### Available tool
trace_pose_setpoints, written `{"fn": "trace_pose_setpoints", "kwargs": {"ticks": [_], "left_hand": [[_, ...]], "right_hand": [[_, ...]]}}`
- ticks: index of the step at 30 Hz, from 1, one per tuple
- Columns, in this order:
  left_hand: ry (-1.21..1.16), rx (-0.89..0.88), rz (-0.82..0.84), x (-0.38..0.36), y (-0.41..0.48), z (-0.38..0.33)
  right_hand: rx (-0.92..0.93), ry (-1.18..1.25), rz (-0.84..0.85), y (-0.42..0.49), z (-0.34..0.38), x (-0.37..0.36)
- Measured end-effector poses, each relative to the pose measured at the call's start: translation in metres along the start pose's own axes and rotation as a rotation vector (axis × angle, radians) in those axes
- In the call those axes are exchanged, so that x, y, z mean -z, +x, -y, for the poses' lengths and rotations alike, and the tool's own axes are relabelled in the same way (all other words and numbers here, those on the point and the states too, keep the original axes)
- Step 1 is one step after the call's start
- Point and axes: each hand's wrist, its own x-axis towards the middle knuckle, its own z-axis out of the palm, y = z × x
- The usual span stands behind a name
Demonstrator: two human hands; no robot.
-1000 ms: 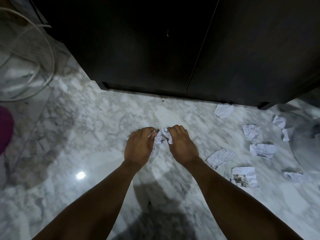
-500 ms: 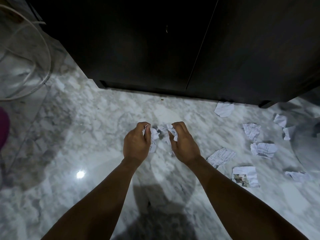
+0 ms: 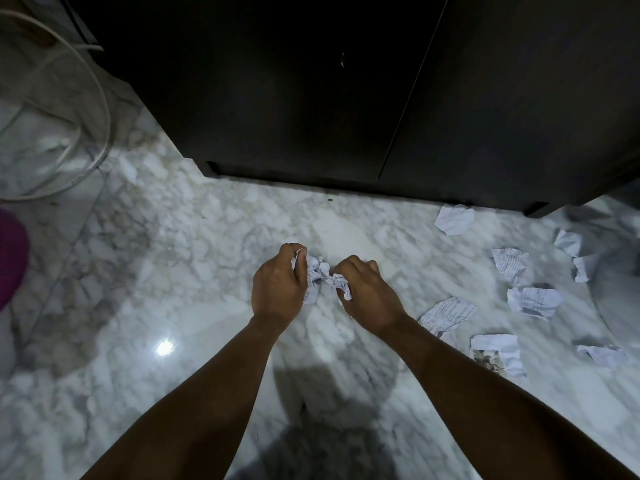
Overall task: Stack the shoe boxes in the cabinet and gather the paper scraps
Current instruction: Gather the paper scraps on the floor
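Both hands meet low over the marble floor (image 3: 194, 258) in front of the dark cabinet (image 3: 311, 98), whose doors are closed. My left hand (image 3: 277, 285) and my right hand (image 3: 367, 296) each clutch part of a crumpled wad of paper scraps (image 3: 320, 273) that shows between them. Several more scraps lie loose on the floor to the right: a blank one (image 3: 454, 220) by the cabinet foot, lined ones (image 3: 447, 315) (image 3: 533, 301) (image 3: 509, 264), and one with a picture (image 3: 497, 353). No shoe boxes are in view.
A clear round container with a white cable (image 3: 59, 109) stands at the far left. A magenta object (image 3: 10, 258) pokes in at the left edge. A grey rounded shape (image 3: 620, 289) sits at the right edge, with small scraps (image 3: 568, 242) beside it.
My hands have shifted slightly and kept kneading the wad; the left hand has turned more to the side with its fingers curled over the paper. The loose scraps have not moved.
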Motion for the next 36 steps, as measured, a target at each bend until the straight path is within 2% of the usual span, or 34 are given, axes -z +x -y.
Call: {"fn": "trace_pose_setpoints", "kwargs": {"ticks": [2, 4, 7, 11, 13, 18, 22, 28, 32, 36], "left_hand": [[-0.011, 0.010, -0.007, -0.001, 0.000, 0.001], [-0.041, 0.016, -0.012, -0.002, 0.001, 0.002], [-0.097, 0.051, -0.038, -0.002, 0.005, 0.000], [-0.139, 0.154, -0.062, 0.002, 0.005, -0.007], [-0.160, 0.174, -0.053, 0.009, 0.003, -0.006], [-0.081, -0.077, 0.023, 0.029, -0.022, 0.005], [-0.038, -0.215, 0.087, 0.028, -0.052, 0.011], [-0.237, -0.004, 0.013, 0.033, -0.033, -0.017], [-0.292, 0.028, -0.058, 0.044, -0.004, -0.053], [-0.316, 0.013, -0.042, 0.061, 0.009, -0.101]], "right_hand": [[-0.100, 0.031, -0.006, 0.000, 0.000, -0.002], [-0.212, 0.186, 0.004, 0.003, 0.003, 0.002], [-0.434, 0.476, -0.146, 0.015, 0.015, 0.012], [-0.636, 0.713, -0.403, 0.026, 0.024, 0.023], [-0.697, 0.748, -0.468, 0.025, 0.017, 0.027], [-0.702, 0.698, -0.361, 0.010, 0.009, 0.028], [-0.691, 0.680, -0.372, 0.014, 0.013, 0.027], [-0.715, 0.713, -0.357, 0.016, 0.014, 0.036], [-0.702, 0.705, -0.436, 0.017, 0.020, 0.074], [-0.654, 0.726, -0.524, 0.015, 0.040, 0.142]]}}
